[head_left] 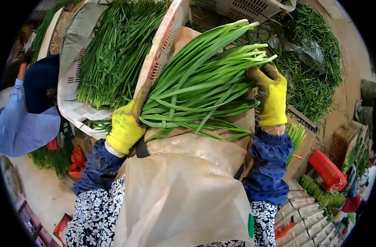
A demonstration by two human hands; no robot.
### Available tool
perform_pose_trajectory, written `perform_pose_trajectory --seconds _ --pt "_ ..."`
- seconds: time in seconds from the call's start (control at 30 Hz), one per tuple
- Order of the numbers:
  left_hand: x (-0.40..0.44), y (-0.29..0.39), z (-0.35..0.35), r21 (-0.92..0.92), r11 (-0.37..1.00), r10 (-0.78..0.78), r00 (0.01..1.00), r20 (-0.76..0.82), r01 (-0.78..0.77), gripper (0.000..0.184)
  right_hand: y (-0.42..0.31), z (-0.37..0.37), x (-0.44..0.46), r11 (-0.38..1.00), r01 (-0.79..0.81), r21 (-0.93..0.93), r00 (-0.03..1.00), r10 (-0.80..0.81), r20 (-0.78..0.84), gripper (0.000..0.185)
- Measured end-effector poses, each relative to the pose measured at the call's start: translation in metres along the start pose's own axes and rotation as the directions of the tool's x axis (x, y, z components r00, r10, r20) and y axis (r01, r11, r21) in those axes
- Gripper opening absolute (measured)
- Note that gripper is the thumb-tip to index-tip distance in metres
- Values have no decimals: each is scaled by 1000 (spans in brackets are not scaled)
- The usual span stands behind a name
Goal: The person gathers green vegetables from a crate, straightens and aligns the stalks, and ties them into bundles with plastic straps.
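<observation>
A loose bunch of long green leafy stalks [200, 86] lies across my lap, its pale cut ends toward the upper right. My right hand [271, 92], in a yellow glove with dark soiled fingers, is closed at the pale-end side of the bunch. At the leaf-tip side, my left hand [130, 121] wears a matching glove; its fingers reach up along the bunch's edge, against the white crate, and what they grip is partly hidden. A beige apron [179, 197] covers my front under the bunch.
A white crate [87, 123] of similar stalks stands at the upper left. Loose greens [315, 82] are heaped at the upper right. A red package [326, 169] lies at the right, near a wooden block [343, 142]. Another person's blue sleeve [29, 127] is at the far left.
</observation>
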State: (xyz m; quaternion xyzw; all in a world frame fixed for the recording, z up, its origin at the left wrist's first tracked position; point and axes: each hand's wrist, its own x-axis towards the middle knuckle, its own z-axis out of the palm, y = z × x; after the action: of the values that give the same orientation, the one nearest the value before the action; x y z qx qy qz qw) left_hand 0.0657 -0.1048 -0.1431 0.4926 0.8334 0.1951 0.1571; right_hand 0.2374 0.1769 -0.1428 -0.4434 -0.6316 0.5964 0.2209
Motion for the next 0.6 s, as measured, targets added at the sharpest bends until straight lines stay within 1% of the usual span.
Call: perform_pose_trajectory --seconds 0.03,0.1,0.17,0.2,0.23,0.27,0.3,0.33,0.37,0.43,0.47,0.5,0.53,0.57,0.6 --pt "-2 1 -5 16 996 -91 990 104 90 87 3 -1 2 997 55 -57 998 -54 15 32" --pt "-1 -2 -3 -16 999 -46 997 69 47 88 -1 0 5 920 138 -366 990 -131 44 35" --pt "-1 -3 -1 -33 999 -41 997 60 43 88 -4 5 3 935 130 -331 991 -136 4 33" --pt "0 -3 -1 -37 998 -44 998 50 45 89 -8 2 2 929 133 -344 990 -140 3 33" --pt "1 -5 -2 -51 998 -44 998 45 46 89 -11 0 0 976 21 -218 1000 -17 22 32" --pt "2 -6 -4 -87 994 -62 996 72 68 89 -14 -5 -1 991 -98 -89 993 103 58 31" --pt "2 -6 -5 -120 989 -80 992 102 92 89 -14 -13 0 994 -69 -86 988 79 130 28" --pt "4 -6 -6 -183 982 -27 998 56 37 89 -14 -19 2 996 -59 -71 987 69 146 24" --pt "2 -10 -4 -187 981 -32 998 54 42 89 -12 -25 3 998 -45 -50 986 53 161 22" --pt "-3 -23 1 -114 993 -15 994 106 27 89 -11 -38 9 984 -113 -138 980 133 146 22" --pt "-2 -21 1 -123 992 29 999 42 -24 74 -9 -41 13 984 -118 -136 980 137 145 22" --pt "-2 -20 0 -119 993 29 998 48 -23 74 -6 -43 18 990 -19 -138 988 40 149 23" --pt "-2 -21 0 -102 995 -6 995 99 16 81 -3 -47 25 987 80 -137 987 -58 152 24" --pt "-2 -20 -1 -81 995 -40 988 146 53 90 1 -59 36 984 20 -176 998 -9 64 28" --pt "-1 -17 -2 -74 996 -38 988 152 50 90 5 -78 51 981 50 -189 998 -45 31 30"
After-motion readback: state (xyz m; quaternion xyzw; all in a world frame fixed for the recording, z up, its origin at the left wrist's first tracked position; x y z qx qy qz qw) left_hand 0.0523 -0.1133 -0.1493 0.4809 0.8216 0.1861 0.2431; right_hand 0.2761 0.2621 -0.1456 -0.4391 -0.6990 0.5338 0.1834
